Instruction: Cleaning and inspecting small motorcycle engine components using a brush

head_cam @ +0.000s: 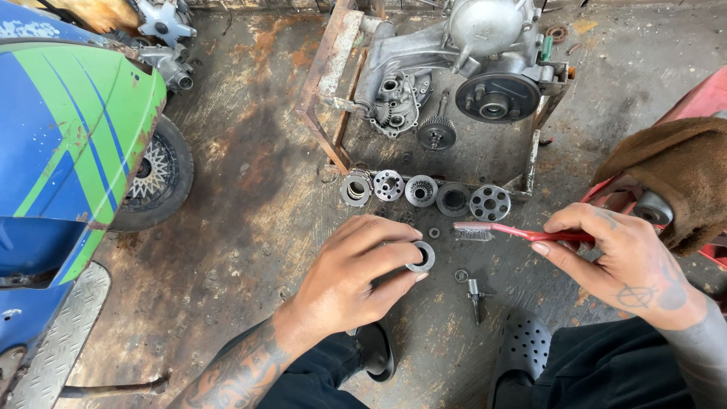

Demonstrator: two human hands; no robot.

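My left hand (pixel 350 276) pinches a small metal ring (pixel 421 257) between thumb and fingertips, holding it just above the stained concrete floor (pixel 250 189). My right hand (pixel 617 257) is closed around the red handle of a toothbrush (pixel 515 232), whose bristles point toward the ring from its two o'clock, near but not touching. At the ring's five o'clock lie a small washer (pixel 461 276) and a short bolt (pixel 475 295); at twelve o'clock a row of round gear parts (pixel 421 191) sits along a rusty frame (pixel 327 83) that carries the engine casing (pixel 462 60). My grip is only a fingertip pinch, so I judge a hard brush stroke could flick the ring loose, and it might roll among the scattered parts or under the blue and green scooter (pixel 68 151) at nine o'clock.
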